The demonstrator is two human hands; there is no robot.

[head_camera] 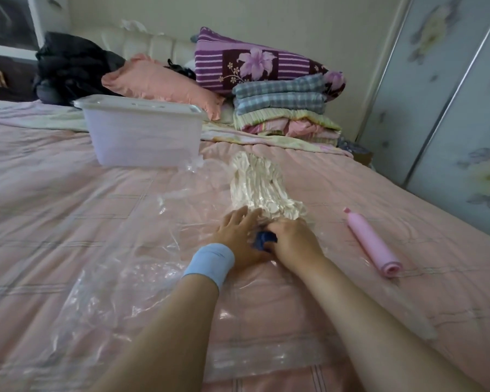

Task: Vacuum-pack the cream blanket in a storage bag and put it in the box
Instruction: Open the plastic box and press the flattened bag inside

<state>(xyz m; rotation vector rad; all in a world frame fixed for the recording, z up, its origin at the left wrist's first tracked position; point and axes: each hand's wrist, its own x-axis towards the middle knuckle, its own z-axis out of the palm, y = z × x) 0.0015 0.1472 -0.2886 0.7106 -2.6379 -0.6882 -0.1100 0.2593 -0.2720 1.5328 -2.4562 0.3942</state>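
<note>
The cream blanket [259,185] lies shrunken and wrinkled inside the clear storage bag [142,278], which is spread flat on the pink bed. My left hand [239,236], with a light blue wristband, presses flat on the bag just below the blanket. My right hand [292,240] grips the dark blue valve [263,239] on the bag, between both hands. The clear plastic box [142,131] with its lid on stands further back, left of the blanket.
A pink hand pump [372,243] lies on the bed to the right of my hands. Pillows and a stack of folded blankets [283,108] sit at the headboard. A wardrobe with sliding doors [447,108] runs along the right side.
</note>
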